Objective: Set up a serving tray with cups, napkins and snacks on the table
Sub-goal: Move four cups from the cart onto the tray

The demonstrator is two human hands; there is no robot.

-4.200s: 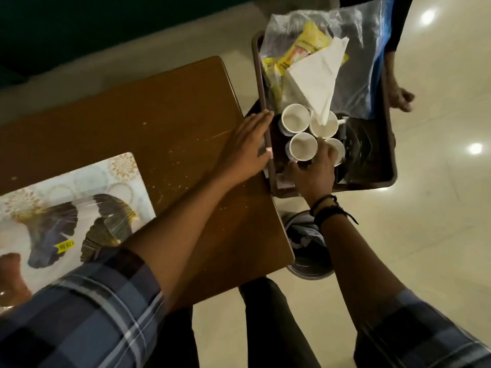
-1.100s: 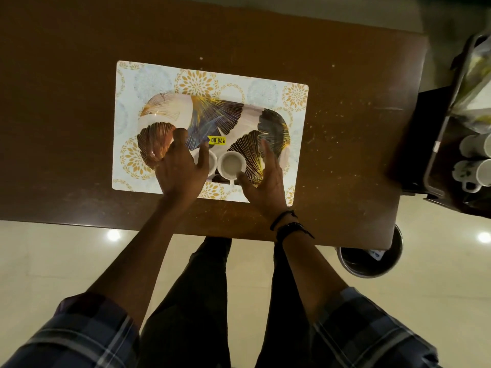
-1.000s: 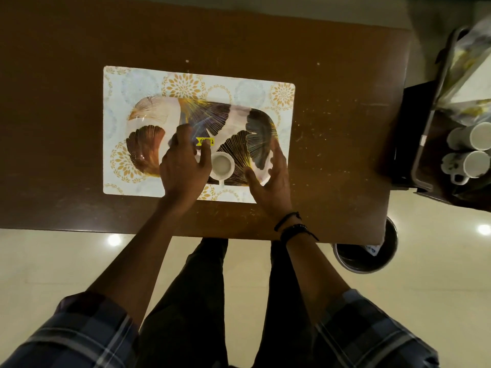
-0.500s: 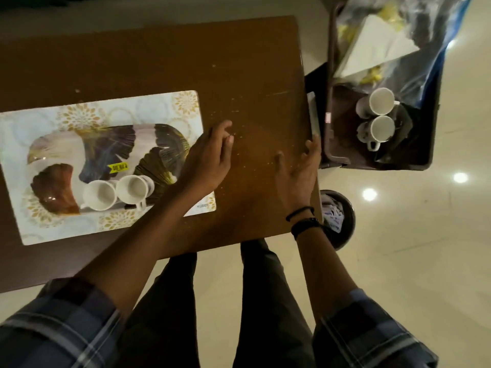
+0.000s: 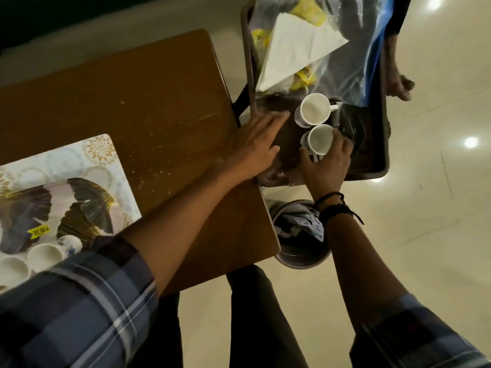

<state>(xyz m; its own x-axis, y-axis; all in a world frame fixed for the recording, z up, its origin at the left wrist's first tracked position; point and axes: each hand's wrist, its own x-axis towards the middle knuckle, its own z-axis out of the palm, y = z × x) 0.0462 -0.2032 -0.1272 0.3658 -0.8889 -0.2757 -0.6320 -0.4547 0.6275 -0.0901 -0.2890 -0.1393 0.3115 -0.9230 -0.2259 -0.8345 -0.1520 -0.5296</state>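
A patterned serving tray [image 5: 79, 208] lies on a floral mat at the left of the brown table [image 5: 159, 102], with two white cups [image 5: 42, 254] on its near side. To the right, a dark bin [image 5: 372, 166] holds two more white cups, one further back [image 5: 314, 110] and one nearer [image 5: 320, 139], plus a white napkin [image 5: 297, 46] and yellow snack packets [image 5: 305, 75] in clear plastic. My right hand [image 5: 326, 166] curls around the nearer cup. My left hand [image 5: 257, 144] lies flat, fingers apart, over the bin's left rim.
A round metal waste bin [image 5: 300, 235] with crumpled paper stands on the floor below the table's right corner. Another person's hand [image 5: 398, 83] holds the dark bin's far right side. The floor is pale and glossy.
Both hands left the table top and reached right into the dark bin. My right hand now wraps the nearer cup. The view swung right, so the serving tray sits at the left edge.
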